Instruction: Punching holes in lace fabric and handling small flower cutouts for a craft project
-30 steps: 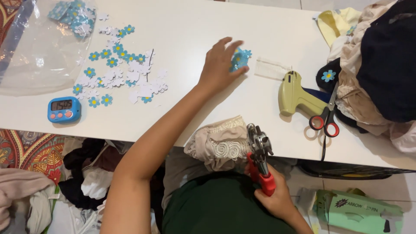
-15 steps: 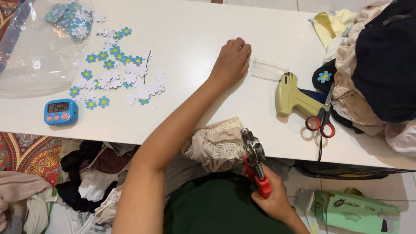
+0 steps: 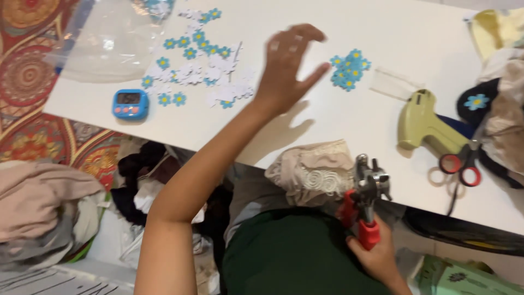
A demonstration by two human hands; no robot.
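My left hand (image 3: 289,65) hovers above the white table (image 3: 393,38) with its fingers spread and nothing in it, blurred by motion. Just to its right lies a small cluster of blue fabric flowers (image 3: 348,69). My right hand (image 3: 376,254) is low at the table's near edge and grips the red handles of metal snap pliers (image 3: 367,203). A beige lace cloth (image 3: 315,172) hangs over the table edge beside the pliers' head.
More blue and white flowers (image 3: 196,60) are scattered at the left by a clear plastic bag (image 3: 109,41) and a blue digital timer (image 3: 130,104). A green tagging gun (image 3: 428,125), red-handled scissors (image 3: 461,169) and piled clothes (image 3: 499,104) are at the right. Fabric heaps (image 3: 49,207) lie on the floor.
My left hand has lifted off the blue flower cluster and moved left, opening its fingers; the flowers now lie uncovered. The right hand still holds the pliers.
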